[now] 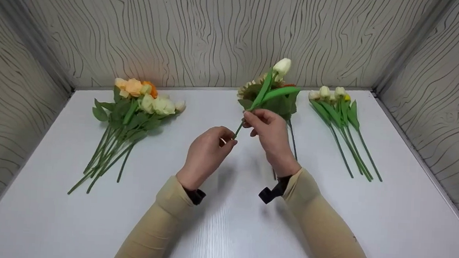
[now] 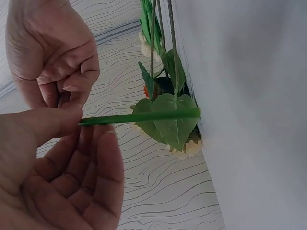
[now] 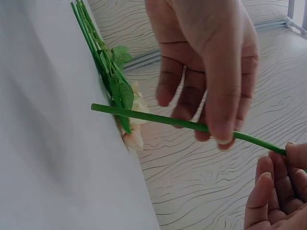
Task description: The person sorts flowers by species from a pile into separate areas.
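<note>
A white tulip (image 1: 282,67) with long green leaves is held in the air above the table's middle, its bloom pointing up and away. My right hand (image 1: 269,132) pinches its stem just below the leaves. Lower on the same stem (image 3: 158,118), my left hand (image 1: 209,153) pinches it between thumb and fingers. In the right wrist view the stem's cut end juts out past the left hand's fingers. Behind the right hand lies a bunch of flowers (image 1: 251,91) with broad leaves, partly hidden by the tulip and the hand.
On the left of the white table (image 1: 224,231) lies a bunch of orange and cream flowers (image 1: 131,87), stems toward the front. Several tulips (image 1: 338,107), white and yellow, lie at the right. Patterned panels (image 1: 218,34) stand at the back and sides.
</note>
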A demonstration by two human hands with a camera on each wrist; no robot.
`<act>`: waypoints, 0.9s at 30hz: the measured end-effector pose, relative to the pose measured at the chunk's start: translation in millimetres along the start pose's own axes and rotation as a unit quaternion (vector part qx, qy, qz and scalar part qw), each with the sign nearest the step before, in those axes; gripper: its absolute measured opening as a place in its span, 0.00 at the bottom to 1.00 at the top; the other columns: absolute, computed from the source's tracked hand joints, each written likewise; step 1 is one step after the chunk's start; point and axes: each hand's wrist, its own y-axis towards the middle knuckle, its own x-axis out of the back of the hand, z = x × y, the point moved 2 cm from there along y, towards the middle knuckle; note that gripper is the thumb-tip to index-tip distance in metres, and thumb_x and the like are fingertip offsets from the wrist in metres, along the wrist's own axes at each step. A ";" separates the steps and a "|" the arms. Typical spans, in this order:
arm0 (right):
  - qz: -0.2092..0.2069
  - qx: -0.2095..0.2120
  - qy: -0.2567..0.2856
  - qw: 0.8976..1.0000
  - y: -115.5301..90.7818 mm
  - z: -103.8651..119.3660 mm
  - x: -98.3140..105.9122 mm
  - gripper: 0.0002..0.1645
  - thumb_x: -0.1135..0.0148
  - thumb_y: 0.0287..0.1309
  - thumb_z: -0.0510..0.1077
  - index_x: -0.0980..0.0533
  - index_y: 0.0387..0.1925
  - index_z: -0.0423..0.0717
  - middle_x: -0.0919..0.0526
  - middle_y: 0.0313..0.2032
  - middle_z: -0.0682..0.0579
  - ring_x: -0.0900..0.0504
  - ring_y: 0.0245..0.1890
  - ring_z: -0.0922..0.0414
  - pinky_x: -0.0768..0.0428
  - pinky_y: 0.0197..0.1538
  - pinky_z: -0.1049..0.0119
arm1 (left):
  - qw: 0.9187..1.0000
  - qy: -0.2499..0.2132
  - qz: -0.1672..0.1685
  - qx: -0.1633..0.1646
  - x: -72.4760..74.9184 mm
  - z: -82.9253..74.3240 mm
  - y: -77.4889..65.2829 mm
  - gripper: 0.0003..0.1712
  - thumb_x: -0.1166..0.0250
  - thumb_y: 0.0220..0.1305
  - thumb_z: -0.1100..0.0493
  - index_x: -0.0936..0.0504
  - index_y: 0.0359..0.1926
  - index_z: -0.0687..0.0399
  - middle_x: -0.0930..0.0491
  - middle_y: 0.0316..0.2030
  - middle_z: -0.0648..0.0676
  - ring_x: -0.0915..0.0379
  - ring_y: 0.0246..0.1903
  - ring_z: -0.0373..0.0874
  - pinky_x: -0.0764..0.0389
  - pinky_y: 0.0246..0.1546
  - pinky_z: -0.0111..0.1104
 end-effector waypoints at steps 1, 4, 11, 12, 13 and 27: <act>-0.004 0.004 0.007 1.000 0.7 1.8 2.8 0.18 0.30 0.66 0.51 0.16 0.46 0.41 0.14 0.41 0.40 0.16 0.43 0.45 0.18 0.40 0.63 | 1.000 -0.010 0.013 0.003 -0.2 0.1 -0.2 0.04 0.32 0.70 0.57 0.13 0.43 0.49 0.18 0.34 0.45 0.24 0.31 0.39 0.22 0.34 0.35; -0.014 0.012 0.021 1.000 2.5 5.6 9.8 0.18 0.30 0.66 0.50 0.17 0.46 0.40 0.15 0.41 0.38 0.15 0.41 0.47 0.16 0.41 0.61 | 0.998 -0.046 0.045 0.012 0.3 -0.2 -0.9 0.04 0.32 0.70 0.57 0.12 0.42 0.49 0.17 0.33 0.44 0.24 0.30 0.40 0.22 0.34 0.37; -0.005 0.013 0.016 1.000 1.6 6.9 11.4 0.19 0.30 0.66 0.51 0.16 0.47 0.40 0.15 0.41 0.38 0.15 0.40 0.48 0.15 0.44 0.60 | 0.995 -0.071 0.065 0.013 -0.8 -3.0 -3.7 0.04 0.31 0.69 0.57 0.13 0.40 0.50 0.17 0.32 0.43 0.24 0.30 0.40 0.21 0.35 0.37; -0.002 0.014 0.016 1.000 1.0 6.6 11.5 0.19 0.30 0.66 0.51 0.16 0.47 0.40 0.15 0.42 0.38 0.15 0.40 0.48 0.15 0.44 0.59 | 0.995 -0.069 0.066 0.011 -1.9 -4.0 -4.3 0.03 0.31 0.69 0.57 0.13 0.40 0.50 0.17 0.32 0.43 0.24 0.30 0.39 0.22 0.35 0.36; 0.002 0.015 0.015 1.000 0.2 6.2 12.1 0.18 0.30 0.66 0.51 0.16 0.48 0.40 0.15 0.43 0.38 0.15 0.40 0.48 0.15 0.44 0.60 | 0.995 -0.067 0.067 0.008 -3.5 -5.2 -4.9 0.03 0.31 0.69 0.57 0.13 0.40 0.50 0.17 0.32 0.43 0.24 0.30 0.39 0.22 0.34 0.36; 0.010 -0.012 -0.274 0.961 20.5 13.3 127.2 0.24 0.39 0.73 0.53 0.20 0.59 0.40 0.17 0.46 0.42 0.18 0.41 0.51 0.17 0.39 0.66 | 0.949 0.164 0.156 -0.220 -53.7 -42.6 -31.5 0.34 0.37 0.73 0.40 0.28 0.72 0.50 0.25 0.65 0.54 0.29 0.64 0.47 0.27 0.64 0.38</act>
